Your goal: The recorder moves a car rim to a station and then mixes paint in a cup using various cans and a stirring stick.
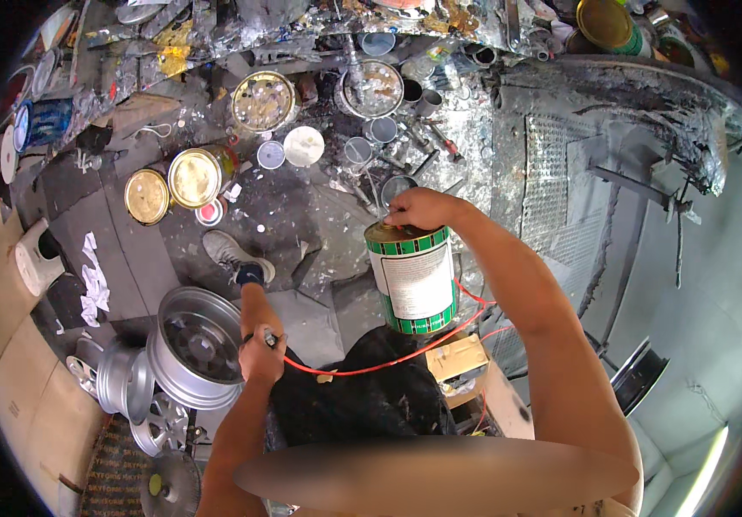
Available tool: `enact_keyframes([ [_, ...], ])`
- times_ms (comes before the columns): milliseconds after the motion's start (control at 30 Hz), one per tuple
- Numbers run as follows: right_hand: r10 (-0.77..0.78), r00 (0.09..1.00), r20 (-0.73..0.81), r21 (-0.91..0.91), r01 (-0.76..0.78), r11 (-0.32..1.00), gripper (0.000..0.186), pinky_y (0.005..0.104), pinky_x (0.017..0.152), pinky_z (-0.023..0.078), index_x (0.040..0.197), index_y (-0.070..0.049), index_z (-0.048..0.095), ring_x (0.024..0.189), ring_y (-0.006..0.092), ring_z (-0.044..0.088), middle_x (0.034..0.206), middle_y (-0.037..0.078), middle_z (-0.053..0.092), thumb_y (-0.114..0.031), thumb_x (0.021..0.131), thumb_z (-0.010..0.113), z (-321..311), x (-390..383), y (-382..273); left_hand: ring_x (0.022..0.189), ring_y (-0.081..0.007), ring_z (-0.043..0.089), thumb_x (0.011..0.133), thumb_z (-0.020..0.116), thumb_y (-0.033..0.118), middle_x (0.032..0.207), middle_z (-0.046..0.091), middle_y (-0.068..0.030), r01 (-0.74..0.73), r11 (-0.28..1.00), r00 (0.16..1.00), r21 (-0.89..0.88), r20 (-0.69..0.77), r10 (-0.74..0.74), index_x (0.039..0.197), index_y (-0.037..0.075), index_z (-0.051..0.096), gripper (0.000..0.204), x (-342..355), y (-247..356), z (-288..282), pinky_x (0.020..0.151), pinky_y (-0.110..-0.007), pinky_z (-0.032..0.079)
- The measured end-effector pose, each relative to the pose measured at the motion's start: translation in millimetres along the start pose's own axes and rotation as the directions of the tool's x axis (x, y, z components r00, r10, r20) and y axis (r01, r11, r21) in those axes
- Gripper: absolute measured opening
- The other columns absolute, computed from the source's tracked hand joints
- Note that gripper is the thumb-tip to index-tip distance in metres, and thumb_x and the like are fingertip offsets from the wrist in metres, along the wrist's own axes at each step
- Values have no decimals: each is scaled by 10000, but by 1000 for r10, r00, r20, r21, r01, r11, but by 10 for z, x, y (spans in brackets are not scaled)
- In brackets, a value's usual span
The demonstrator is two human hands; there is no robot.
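My right hand (pixel 422 209) is closed at the top edge of a large paint can (pixel 414 289) with a green band and a white label. The can hangs or stands upright in front of my lap; its base is hard to place. My left hand (pixel 263 355) is wrapped round a small tool with a metal tip, mostly hidden by the fingers. From that hand a red hose (pixel 371 370) runs in a curve under the can to the right. Just left of this hand lies a silver wheel rim (pixel 201 336).
More wheel rims (pixel 125 379) are piled at the lower left. Gold-lidded cans (pixel 194 178) and cups (pixel 358 150) stand on the stained floor ahead. An open cardboard box (pixel 459 362) is right of my lap. A dark rim (pixel 639 377) leans at the right wall.
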State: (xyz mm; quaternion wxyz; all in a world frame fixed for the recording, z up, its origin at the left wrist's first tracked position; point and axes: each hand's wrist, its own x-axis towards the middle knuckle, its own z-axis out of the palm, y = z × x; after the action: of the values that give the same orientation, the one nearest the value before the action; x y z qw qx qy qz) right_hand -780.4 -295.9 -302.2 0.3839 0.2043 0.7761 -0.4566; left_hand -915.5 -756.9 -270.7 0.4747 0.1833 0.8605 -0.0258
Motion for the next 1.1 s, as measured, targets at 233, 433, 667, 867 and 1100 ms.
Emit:
enact_keyframes([
  [233,29,995,94,-36,-26,999,511,494,876,515,1052,-14,720,989,420,678,1032,237,707,-507,963,623,-55,-5,-4,1018,-398,675,895,760,409,1046,739,-163,28,999,999,26,29,-29,1193,166,627,407,20,-22,-11,936,-495,503],
  [433,5,996,88,-81,2,997,503,492,888,513,1038,-12,727,1001,421,670,1052,229,705,-500,956,631,-85,-111,50,1036,-404,675,894,769,395,1060,735,-165,39,999,999,13,28,-39,1174,147,644,394,30,51,-21,913,-501,518],
  [667,-8,998,62,-144,17,989,458,482,858,506,1022,-25,712,967,392,671,976,208,699,-470,955,631,-171,-288,123,1037,-409,677,892,767,400,1056,739,-178,18,1000,1000,-10,15,-18,1172,140,650,400,54,28,50,914,-507,524],
  [867,-27,998,65,-223,41,974,469,512,888,508,1028,-59,729,1009,410,660,1065,206,703,-507,952,612,-200,-423,115,1037,-424,674,894,757,412,1055,741,-182,14,1000,1000,-1,11,-14,1158,123,643,407,51,43,32,910,-512,519],
  [1100,22,998,66,-225,-7,974,476,495,856,504,974,-31,720,964,407,662,995,218,701,-498,950,626,-699,-618,348,1018,-413,685,894,760,396,1034,743,-179,-6,1000,1000,-25,10,6,1153,148,639,378,59,77,79,913,-508,518],
])
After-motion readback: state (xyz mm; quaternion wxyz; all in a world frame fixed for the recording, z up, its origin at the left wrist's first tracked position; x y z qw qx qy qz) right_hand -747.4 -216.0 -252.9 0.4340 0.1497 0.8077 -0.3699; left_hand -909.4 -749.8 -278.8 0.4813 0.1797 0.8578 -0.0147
